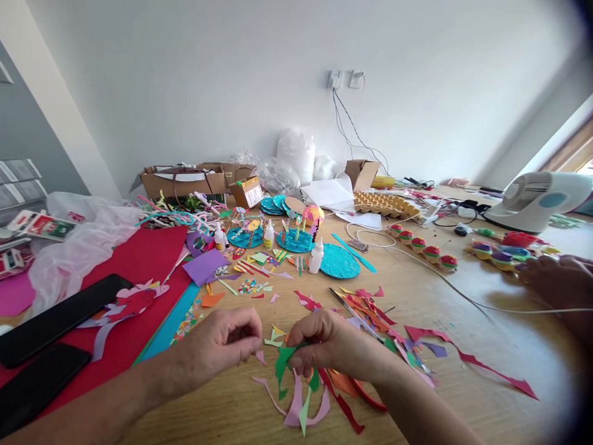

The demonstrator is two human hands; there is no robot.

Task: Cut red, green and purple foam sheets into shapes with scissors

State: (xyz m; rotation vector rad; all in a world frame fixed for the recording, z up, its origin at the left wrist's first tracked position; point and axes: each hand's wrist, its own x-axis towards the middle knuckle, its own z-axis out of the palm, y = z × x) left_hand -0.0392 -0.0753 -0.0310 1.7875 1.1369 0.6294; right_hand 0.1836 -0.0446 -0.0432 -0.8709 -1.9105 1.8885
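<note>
At my left, the fingers of my left hand (227,337) curl toward the thumb; I cannot tell whether the tips are fully closed or pinch some tiny shred. A small pink bit (260,356) shows just beside them.

Next comes the green paper scrap (282,366), hanging over the table (217,408) between my hands, pinched by the fingers of my right hand (333,340). I judge it nearly weightless, flexible but able to crease, dry enough not to slip, and easy to tear at its narrow lower end. The wider upper part, where I have it, looks the best place to hold.

My right fingers cover part of the scrap, and I cannot tell whether the green piece below them belongs to it. Farther right, my wrist and forearm hide part of the scissors (343,303) and the loose strips around them. At the far right, another person's hand (556,278) is dim and cut off by the frame; its grip is unclear.
</note>
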